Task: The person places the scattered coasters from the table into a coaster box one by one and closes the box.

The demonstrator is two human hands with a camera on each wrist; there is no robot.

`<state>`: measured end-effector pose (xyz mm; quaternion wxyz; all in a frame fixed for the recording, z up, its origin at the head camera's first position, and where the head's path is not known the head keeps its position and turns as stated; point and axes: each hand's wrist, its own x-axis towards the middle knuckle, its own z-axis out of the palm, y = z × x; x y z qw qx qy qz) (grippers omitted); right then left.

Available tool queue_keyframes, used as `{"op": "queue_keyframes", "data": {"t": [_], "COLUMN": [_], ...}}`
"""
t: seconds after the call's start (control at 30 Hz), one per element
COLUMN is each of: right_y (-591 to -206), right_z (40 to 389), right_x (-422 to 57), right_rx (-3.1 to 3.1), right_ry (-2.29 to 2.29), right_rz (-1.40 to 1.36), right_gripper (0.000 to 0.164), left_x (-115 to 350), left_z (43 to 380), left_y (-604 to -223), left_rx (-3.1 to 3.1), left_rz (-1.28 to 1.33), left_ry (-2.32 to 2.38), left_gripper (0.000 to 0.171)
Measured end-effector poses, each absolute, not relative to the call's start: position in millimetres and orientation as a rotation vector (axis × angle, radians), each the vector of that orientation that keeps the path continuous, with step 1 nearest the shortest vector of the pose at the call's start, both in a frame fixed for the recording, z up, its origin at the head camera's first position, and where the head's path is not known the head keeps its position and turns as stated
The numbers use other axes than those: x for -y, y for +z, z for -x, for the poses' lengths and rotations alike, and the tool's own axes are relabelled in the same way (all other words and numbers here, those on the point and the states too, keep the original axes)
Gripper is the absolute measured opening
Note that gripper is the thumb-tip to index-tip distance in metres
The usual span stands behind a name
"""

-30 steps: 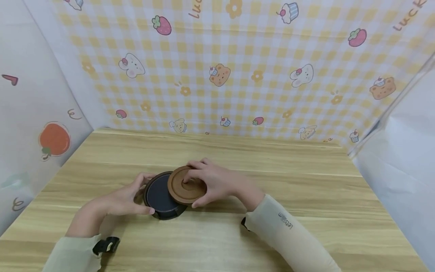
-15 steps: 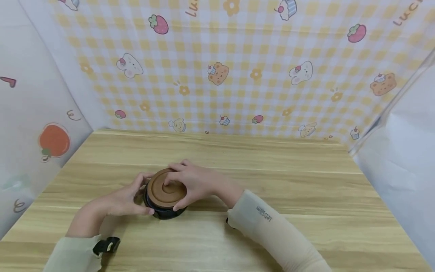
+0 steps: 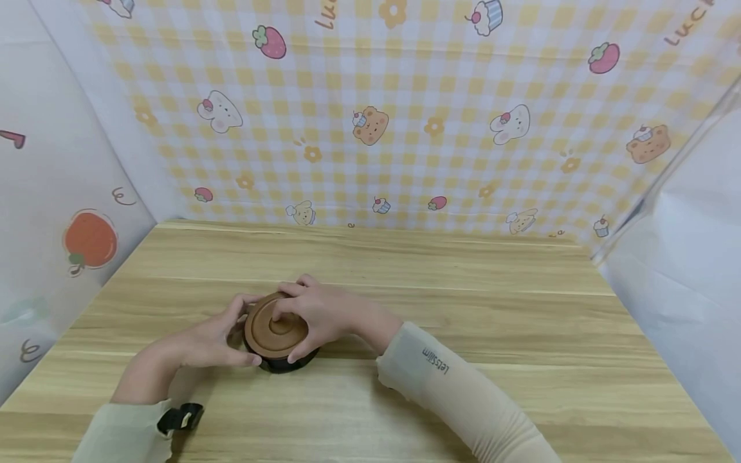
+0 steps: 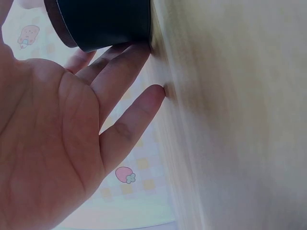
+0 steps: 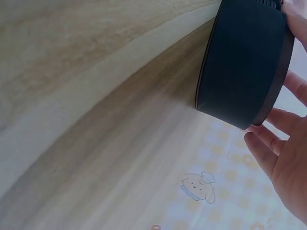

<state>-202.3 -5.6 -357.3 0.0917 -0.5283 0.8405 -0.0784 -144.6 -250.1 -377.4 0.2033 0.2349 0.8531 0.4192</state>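
A round brown wooden coaster [image 3: 263,331] with a ringed recess lies over the top of a black round coaster holder [image 3: 282,366] on the table. My right hand [image 3: 332,312] grips the coaster by its edge, thumb at the front and fingers at the back, one finger bent over its middle. Around the holder's left side my left hand [image 3: 208,344] spreads its thumb and fingers, steadying it. Seen from the left wrist, fingers touch the dark wall of the holder [image 4: 108,24]. The right wrist view shows the brown rim of the coaster [image 5: 278,86] against the holder. The holder's inside is hidden.
The wood-grain table [image 3: 463,308] stretches right and behind the hands. A yellow checked cloth [image 3: 405,154] with cartoon prints hangs at the back edge. White sheets stand at the left [image 3: 52,161] and right sides. A black strap [image 3: 181,418] is on my left wrist.
My right hand has moved left and slightly down with the wooden coaster, which now covers the dark stitched disc seen in the holder earlier. The left hand has stayed in place.
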Motion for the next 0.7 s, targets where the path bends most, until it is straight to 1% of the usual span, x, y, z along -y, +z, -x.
{"op": "queue_keyframes", "data": {"t": [0.5,0.63,0.7], "right_y": [-356.9,-359.9,-361.0], "right_z": [201.6,199.3,197.6], "right_x": [-3.4,-15.2,-28.3], "right_rx": [-2.471,-2.462,-2.467], "right_ry": [-0.209,-0.175,-0.194], "right_rz": [1.474,1.457,1.445], "right_gripper": [0.070,0.076,0.079], "left_x": [249.9,256.7,260.4], "left_z": [145.7,139.5,135.6], "left_y": [-379.6,-380.6,-380.6], "left_rx": [-2.415,-2.500,-2.567], "left_rz": [-0.690,-0.705,-0.711], "left_ry": [1.153,1.065,1.005], "left_gripper": [0.089,0.088,0.091]}}
